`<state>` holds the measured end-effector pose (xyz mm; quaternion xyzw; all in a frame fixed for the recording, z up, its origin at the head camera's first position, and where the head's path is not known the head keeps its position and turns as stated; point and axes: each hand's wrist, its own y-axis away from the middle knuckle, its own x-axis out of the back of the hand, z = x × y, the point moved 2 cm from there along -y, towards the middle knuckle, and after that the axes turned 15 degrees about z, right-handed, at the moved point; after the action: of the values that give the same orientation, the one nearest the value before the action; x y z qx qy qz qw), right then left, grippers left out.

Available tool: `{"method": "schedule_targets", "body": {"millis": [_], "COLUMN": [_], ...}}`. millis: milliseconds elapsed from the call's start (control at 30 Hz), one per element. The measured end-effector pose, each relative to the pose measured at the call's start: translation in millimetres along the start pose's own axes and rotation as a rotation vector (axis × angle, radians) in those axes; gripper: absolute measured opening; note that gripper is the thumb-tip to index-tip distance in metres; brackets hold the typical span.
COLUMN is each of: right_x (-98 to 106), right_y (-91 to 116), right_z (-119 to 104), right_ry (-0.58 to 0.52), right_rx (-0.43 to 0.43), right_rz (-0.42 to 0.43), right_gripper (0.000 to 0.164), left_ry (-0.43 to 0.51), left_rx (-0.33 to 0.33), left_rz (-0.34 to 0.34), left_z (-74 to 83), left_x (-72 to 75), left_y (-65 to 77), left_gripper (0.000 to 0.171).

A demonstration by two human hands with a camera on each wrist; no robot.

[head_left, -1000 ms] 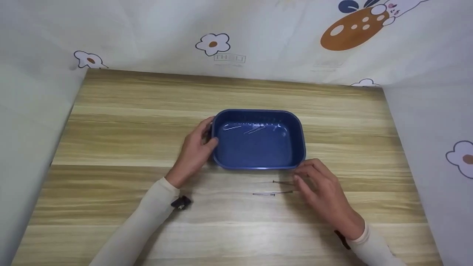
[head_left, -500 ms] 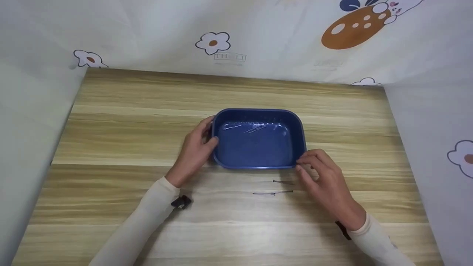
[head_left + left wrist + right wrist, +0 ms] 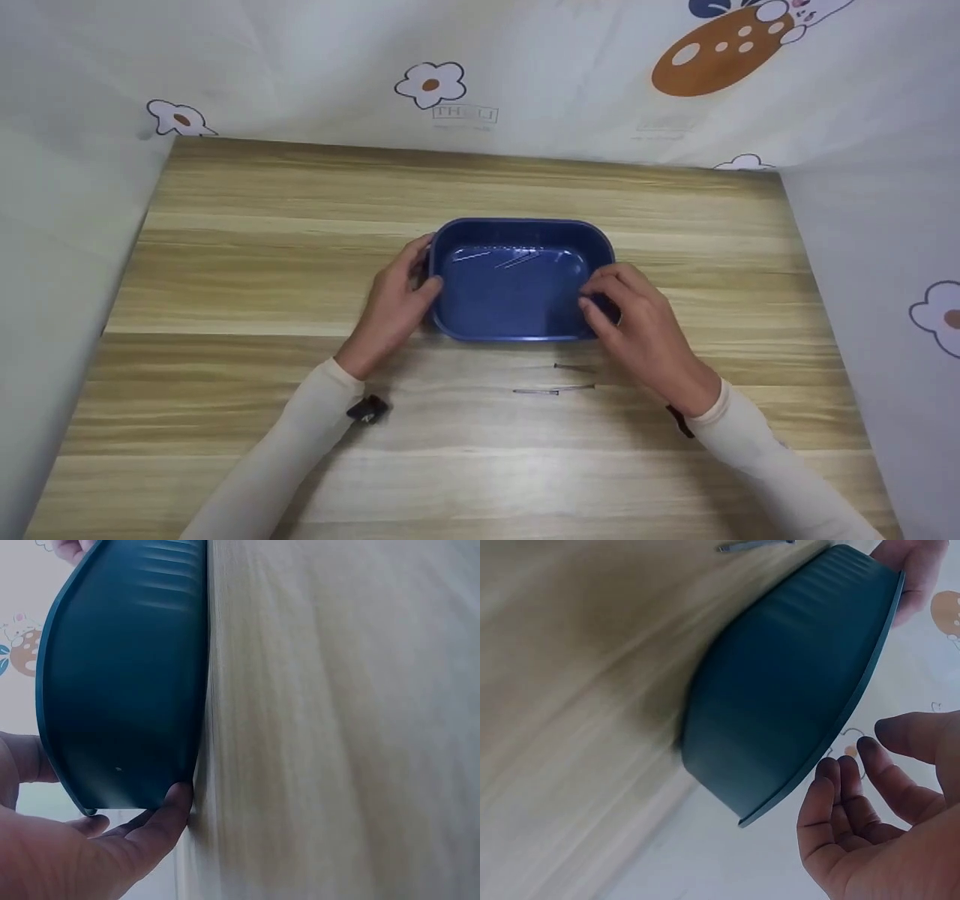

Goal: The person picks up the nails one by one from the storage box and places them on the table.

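Observation:
A blue rectangular plastic basin (image 3: 517, 307) stands on the table, with several thin, shiny nails (image 3: 517, 259) lying inside toward its back. My left hand (image 3: 394, 304) grips the basin's left end, thumb at the rim and fingers against the outer wall; the left wrist view shows these fingers (image 3: 161, 829) low on that wall. Over the basin's right side is my right hand (image 3: 637, 322), its thumb and index fingertips close together. I cannot tell whether anything thin is between them. In front of the basin, loose nails (image 3: 536, 391) lie on the wood.
The wood-grain table (image 3: 262, 300) has a patterned white cloth (image 3: 315, 67) behind it and on both sides. Each wrist wears a dark strap with a small device, such as the left wrist device (image 3: 367, 409).
My right hand has risen from beside the nails, past the basin's front right corner, to over its right side. The left hand keeps its grip; the nails on the table lie as before.

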<state>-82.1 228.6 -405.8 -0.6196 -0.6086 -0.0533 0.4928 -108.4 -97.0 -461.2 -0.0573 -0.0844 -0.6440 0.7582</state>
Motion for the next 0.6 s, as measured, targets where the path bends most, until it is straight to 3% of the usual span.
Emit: {"method": "schedule_targets", "body": {"millis": [233, 600], "right_x": [-8.0, -18.7], "right_y": [-18.6, -30.9], "right_z": [-3.9, -3.6], "right_ry": [0.011, 0.051], "right_rx": [0.065, 0.119], "right_rz": [-0.036, -0.079], "right_gripper": [0.006, 0.009], "left_ry": [0.002, 0.022], "left_rx": [-0.005, -0.006], "left_rz": [-0.004, -0.006], "left_z": [-0.3, 1.2], "left_x": [1.9, 1.6], "left_y": [0.5, 0.4], "left_gripper": [0.061, 0.061]}}
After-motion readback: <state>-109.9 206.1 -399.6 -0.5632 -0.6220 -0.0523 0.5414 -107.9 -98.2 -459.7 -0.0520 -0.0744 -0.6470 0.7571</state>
